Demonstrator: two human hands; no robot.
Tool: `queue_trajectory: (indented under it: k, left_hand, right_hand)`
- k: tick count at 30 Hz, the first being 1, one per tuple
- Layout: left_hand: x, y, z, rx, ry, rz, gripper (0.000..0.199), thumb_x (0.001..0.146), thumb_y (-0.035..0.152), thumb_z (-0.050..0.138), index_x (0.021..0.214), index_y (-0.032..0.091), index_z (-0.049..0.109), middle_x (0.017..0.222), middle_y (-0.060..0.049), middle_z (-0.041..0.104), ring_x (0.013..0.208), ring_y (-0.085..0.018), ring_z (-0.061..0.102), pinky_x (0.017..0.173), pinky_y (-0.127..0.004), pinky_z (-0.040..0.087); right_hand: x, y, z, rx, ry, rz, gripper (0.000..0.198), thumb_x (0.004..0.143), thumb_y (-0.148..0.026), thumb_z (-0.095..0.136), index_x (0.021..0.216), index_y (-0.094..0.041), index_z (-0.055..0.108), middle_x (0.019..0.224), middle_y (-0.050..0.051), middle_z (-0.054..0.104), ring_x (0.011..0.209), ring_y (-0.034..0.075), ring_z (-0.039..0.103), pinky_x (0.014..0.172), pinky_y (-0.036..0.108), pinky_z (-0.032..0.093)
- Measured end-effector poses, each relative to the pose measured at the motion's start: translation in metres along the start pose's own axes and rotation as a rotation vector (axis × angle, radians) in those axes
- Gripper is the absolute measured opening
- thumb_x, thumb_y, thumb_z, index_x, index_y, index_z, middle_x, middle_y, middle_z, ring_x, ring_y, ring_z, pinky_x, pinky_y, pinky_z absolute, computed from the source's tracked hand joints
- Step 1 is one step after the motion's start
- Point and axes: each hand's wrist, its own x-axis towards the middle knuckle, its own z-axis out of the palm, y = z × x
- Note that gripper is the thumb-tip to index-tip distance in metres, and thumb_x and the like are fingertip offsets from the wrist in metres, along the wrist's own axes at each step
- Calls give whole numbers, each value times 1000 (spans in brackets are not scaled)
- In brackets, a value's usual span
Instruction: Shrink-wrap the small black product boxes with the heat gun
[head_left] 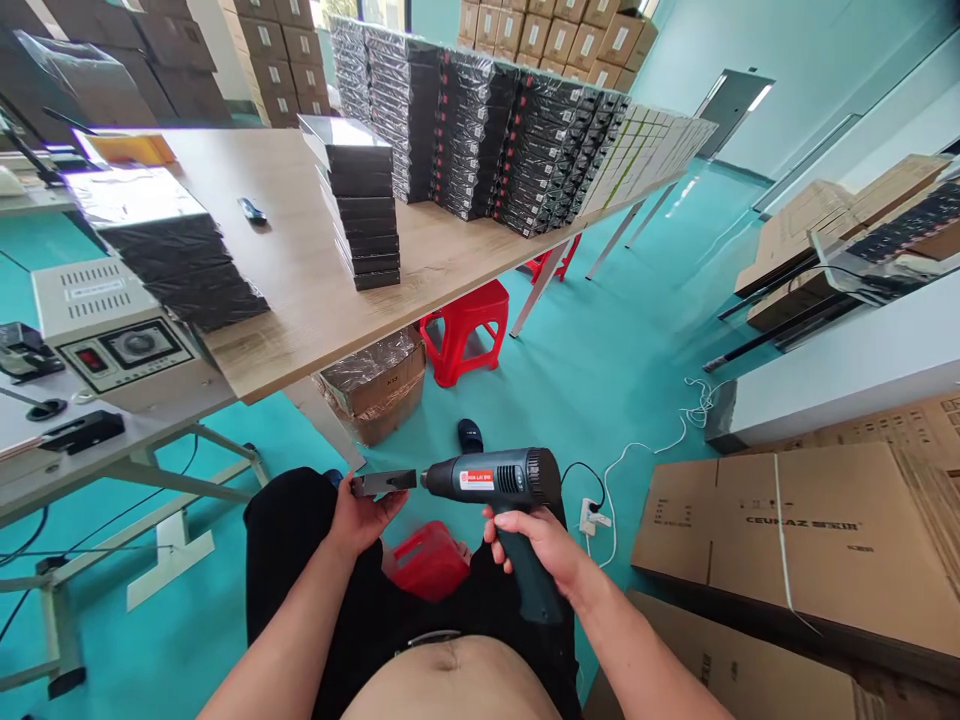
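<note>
In the head view my right hand (536,545) is wrapped round the handle of a dark heat gun (495,478) with a red and white label. Its nozzle points left, a short gap away from a thin dark box (385,483). My left hand (367,520) grips that box from below, with its narrow edge turned to me. Both things are above my lap. Ahead on the wooden table (315,330) stand a stack of flat black boxes (367,215) and a second stack of black wrapped boxes (180,255) further left.
Rows of film-wrapped black boxes (476,130) line the table's far side. Red stools (469,330) stand beneath its edge. A control unit (124,335) sits on the left bench. Cartons (750,520) fill the right, near a white cable and power strip (589,517) on the floor.
</note>
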Motion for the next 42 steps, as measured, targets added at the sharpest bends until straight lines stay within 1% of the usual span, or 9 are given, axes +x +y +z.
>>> queue_trajectory:
  k: [3,8,14,19,26,30,36,40,42]
  left_hand:
    - [-2,0,3,0,16,-5,37,78,52,56,89,16,52,100,-18,60,101,-37,62,71,-53,58]
    - [-1,-3,6,40,58,-23,39,80,55,54,92,19,51,94,-14,59,96,-33,64,71,-51,58]
    - [10,-8,-3,184,134,35,35,78,52,62,89,22,48,84,-6,57,79,-25,65,68,-46,57]
    - [12,-9,-7,218,210,8,44,72,57,67,92,24,45,85,-4,53,79,-26,65,71,-50,56]
    - [10,-20,-4,543,309,234,55,68,55,73,107,30,43,88,0,55,69,-16,60,67,-42,56]
    - [9,-25,-1,656,341,273,65,68,55,73,117,34,36,88,2,57,63,-14,59,64,-40,56]
    - [11,-21,-7,494,311,266,45,71,37,74,106,28,46,84,2,59,60,-14,62,64,-39,55]
    - [5,-12,-2,306,180,196,20,74,28,64,89,21,53,74,0,62,61,-18,65,62,-37,56]
    - [-2,-6,4,182,90,193,19,70,22,59,89,18,57,76,-5,66,67,-22,67,64,-38,56]
  right_hand:
    - [-1,-2,-1,-32,-67,1,31,75,-32,64,99,-11,66,81,7,69,60,14,63,50,24,48]
    - [-2,-9,0,-116,107,-14,30,76,-33,63,97,-12,66,76,5,67,58,13,61,51,25,49]
    - [-9,-4,15,-214,-181,-1,21,74,-29,65,83,-11,70,70,5,66,58,14,60,54,27,48]
    - [-2,-7,27,-243,-117,-85,19,75,-29,62,82,-13,70,76,5,68,59,14,60,54,26,48]
    - [-9,-18,14,-335,-84,-18,19,73,-29,62,78,-12,69,73,5,68,55,13,58,50,26,46]
    - [-9,-11,16,-371,-136,39,18,71,-29,62,73,-13,69,60,2,64,51,13,56,50,26,46]
    - [-10,-5,10,-316,-100,19,22,73,-32,63,81,-12,69,67,4,66,54,13,57,50,26,45]
    - [-24,-8,-16,-185,-217,138,32,71,-32,66,96,-12,67,79,6,68,58,13,61,50,24,46]
    - [-31,-7,-34,-134,-209,169,36,72,-32,64,101,-11,66,79,6,68,58,13,61,50,22,45]
